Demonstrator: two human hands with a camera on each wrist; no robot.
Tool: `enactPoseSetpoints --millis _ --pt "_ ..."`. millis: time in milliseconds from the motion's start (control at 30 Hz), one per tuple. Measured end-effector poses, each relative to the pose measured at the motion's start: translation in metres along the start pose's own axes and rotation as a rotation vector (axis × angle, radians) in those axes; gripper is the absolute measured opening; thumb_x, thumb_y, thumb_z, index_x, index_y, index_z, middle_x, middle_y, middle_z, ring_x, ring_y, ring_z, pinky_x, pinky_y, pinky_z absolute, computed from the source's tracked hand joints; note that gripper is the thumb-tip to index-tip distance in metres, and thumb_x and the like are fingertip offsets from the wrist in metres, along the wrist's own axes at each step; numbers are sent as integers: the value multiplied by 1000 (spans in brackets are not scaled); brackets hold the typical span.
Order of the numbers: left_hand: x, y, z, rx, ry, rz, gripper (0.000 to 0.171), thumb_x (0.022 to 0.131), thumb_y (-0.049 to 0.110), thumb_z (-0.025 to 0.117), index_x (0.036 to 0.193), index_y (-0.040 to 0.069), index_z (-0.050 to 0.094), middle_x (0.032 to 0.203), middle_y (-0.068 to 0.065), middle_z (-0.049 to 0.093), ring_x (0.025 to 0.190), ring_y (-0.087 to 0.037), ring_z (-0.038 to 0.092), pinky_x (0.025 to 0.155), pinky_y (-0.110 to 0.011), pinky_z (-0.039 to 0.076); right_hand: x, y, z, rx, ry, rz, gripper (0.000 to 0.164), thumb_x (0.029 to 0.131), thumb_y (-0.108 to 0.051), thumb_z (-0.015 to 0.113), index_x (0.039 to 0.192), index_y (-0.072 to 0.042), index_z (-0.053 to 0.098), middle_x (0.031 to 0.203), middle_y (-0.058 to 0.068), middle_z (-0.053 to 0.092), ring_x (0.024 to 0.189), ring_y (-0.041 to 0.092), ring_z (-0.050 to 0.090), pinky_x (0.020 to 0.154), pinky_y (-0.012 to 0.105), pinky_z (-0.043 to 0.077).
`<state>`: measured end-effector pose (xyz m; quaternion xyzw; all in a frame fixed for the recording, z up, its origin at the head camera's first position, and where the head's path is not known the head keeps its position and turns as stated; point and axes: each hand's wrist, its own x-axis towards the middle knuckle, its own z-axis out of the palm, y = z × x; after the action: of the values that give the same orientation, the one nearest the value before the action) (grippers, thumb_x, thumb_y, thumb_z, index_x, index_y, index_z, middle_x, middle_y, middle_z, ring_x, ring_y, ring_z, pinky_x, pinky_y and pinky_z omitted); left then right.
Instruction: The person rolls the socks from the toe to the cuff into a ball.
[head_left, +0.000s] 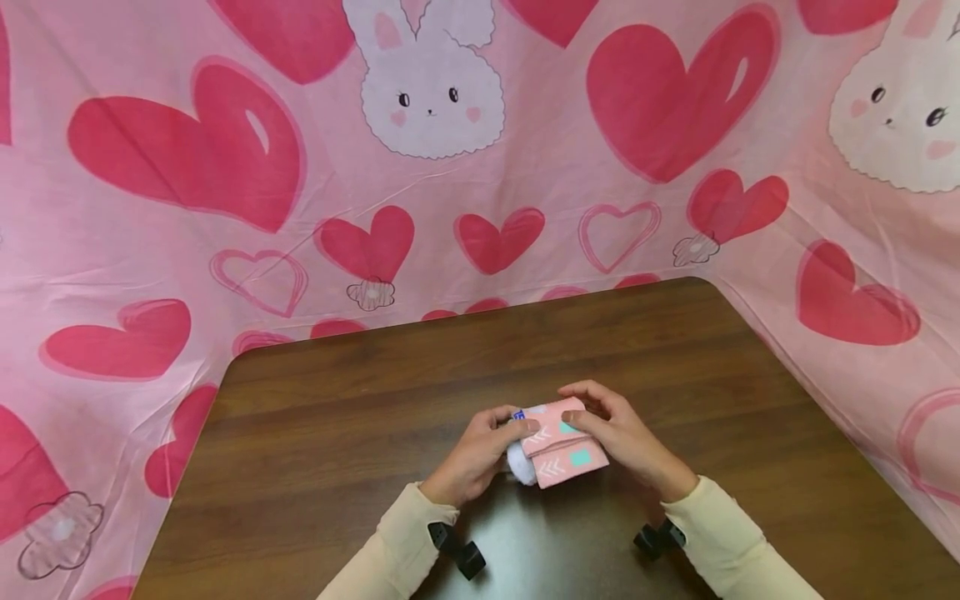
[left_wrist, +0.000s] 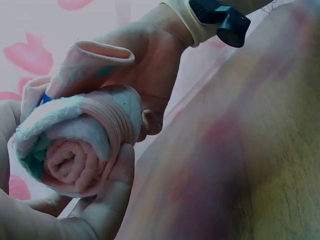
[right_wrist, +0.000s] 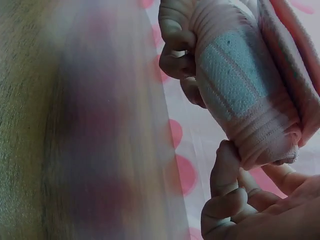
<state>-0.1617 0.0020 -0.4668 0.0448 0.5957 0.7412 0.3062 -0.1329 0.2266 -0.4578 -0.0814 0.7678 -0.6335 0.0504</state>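
Note:
A pair of pink socks [head_left: 553, 433] rolled into a bundle is held above the table, with white arrow marks and mint patches on its cuffs. My left hand [head_left: 480, 450] grips the bundle's left end, thumb on top of the cuff. From the other side my right hand [head_left: 622, 429] holds the right end, its thumb pressed over the upper cuff. In the left wrist view the roll [left_wrist: 72, 160] shows a pink spiral at its end, ringed by white and mint fabric. The right wrist view shows the ribbed pink underside [right_wrist: 250, 95], with fingertips of both hands against it.
A dark brown wooden table [head_left: 360, 417] with rounded corners lies beneath the hands. Pink cloth [head_left: 427, 192] printed with hearts and rabbits hangs along its back and sides. Small black wrist cameras [head_left: 457, 550] are strapped over the cream sleeves [head_left: 390, 542].

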Motion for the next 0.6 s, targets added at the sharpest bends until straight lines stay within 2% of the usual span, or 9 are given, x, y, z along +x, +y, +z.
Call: enactPoseSetpoints --millis 167,267,433,500,600 --pt "-1 1 2 -47 3 -20 38 93 28 73 117 1 61 101 -12 67 80 -20 68 65 -35 58 -1 -2 -1 -2 17 5 32 100 -19 61 127 -2 60 114 16 60 93 28 56 74 31 49" --pt "-2 1 4 -113 -16 -27 36 93 26 71 116 1 59 101 -13 67 81 -21 68 64 -36 58 -2 -4 0 30 52 2 33 101 -21 59 127 1 59 112 14 61 92 23 58 76 29 49" --pt "-5 2 9 -302 -68 -15 36 97 22 64 121 -2 51 108 -16 67 91 -26 68 70 -44 58 -5 -9 3 174 79 -21 43 107 -26 42 135 6 49 121 7 59 104 16 57 85 29 46" --pt "-7 3 11 -373 -99 -1 41 99 21 60 128 -4 48 114 -18 66 98 -28 67 75 -48 57 -6 -12 5 244 75 -30 45 108 -26 38 137 6 45 122 4 58 105 15 56 84 30 46" --pt "-8 4 14 -451 -138 11 51 100 23 58 140 -6 44 124 -20 63 107 -30 64 81 -51 55 -7 -17 7 317 92 -39 41 108 -25 37 137 3 42 114 0 62 95 13 60 77 31 46"
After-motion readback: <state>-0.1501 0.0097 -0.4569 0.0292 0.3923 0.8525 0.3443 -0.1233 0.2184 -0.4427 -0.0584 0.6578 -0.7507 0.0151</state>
